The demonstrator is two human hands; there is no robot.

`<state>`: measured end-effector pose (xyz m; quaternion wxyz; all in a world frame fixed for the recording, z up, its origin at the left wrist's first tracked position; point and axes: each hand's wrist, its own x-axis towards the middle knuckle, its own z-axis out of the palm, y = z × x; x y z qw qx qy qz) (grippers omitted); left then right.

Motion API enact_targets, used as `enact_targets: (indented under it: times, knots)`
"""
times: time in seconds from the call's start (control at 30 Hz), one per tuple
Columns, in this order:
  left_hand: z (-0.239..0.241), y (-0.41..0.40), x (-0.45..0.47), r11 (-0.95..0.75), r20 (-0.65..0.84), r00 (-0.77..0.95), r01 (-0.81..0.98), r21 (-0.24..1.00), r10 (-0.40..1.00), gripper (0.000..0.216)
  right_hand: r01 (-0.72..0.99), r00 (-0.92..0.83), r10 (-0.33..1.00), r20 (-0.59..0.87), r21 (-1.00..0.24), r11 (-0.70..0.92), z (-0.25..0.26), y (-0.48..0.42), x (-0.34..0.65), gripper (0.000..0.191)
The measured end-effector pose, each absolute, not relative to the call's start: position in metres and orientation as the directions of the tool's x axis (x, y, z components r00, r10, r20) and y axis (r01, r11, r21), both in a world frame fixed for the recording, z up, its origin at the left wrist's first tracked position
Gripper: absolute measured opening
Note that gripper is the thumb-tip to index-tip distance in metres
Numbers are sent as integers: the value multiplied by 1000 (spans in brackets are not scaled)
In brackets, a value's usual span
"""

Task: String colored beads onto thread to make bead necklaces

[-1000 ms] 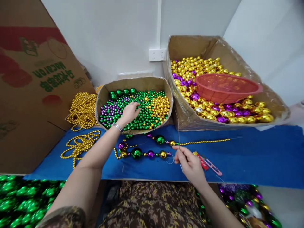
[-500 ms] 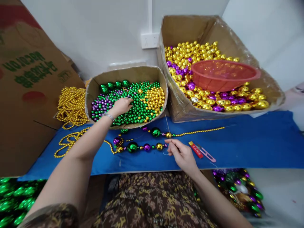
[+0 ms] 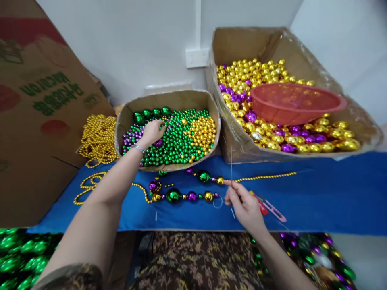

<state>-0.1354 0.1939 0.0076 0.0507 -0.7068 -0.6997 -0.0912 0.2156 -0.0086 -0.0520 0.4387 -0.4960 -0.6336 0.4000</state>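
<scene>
My left hand [image 3: 153, 133] is over the beads in the smaller cardboard box [image 3: 167, 167], its fingers curled together; what they hold, if anything, is hidden. Purple, green and gold beads [image 3: 169, 149] surround it. In my right hand [image 3: 244, 207], above the blue cloth, a long thin needle [image 3: 231, 165] is pinched pointing upward. A loop of clear thread [image 3: 217, 202] shows beside those fingers. Just left of that hand lies a strung bead necklace [image 3: 173, 195] with large green, purple and gold beads. Its far strand runs right into small gold beads [image 3: 266, 177].
A larger box [image 3: 238, 141] of gold and purple beads holds a red plastic basin [image 3: 296, 104]. Gold bead strands [image 3: 99, 139] are piled on the left by a tall carton [image 3: 36, 161]. A pink-handled cutter [image 3: 275, 211] and red packet [image 3: 262, 205] lie on the blue cloth [image 3: 332, 201].
My left hand has lifted slightly and moved toward the green and purple side of the box. My right hand has moved a little right with the needle, now more upright. The view has shifted slightly.
</scene>
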Motion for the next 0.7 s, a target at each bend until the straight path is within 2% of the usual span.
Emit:
enact_targets:
  times: [0.13,0.37,0.57,0.7]
  knots:
    - [11,248,-141,110,231,-145,982,156,962,43,277,-128,980,151,-944,181,-60,-3,213,35]
    - [-2,316,-140,153,218,-206,960,235,954,59,269,-120,987,104,-954,133,-74,-1,204,37]
    - [-9,325,-146,207,158,-261,934,292,952,56,270,-162,985,61,-957,103,-73,2,195,38]
    - [-8,313,-151,178,139,-233,929,324,963,60,243,-204,977,54,-964,104,-68,2,186,37]
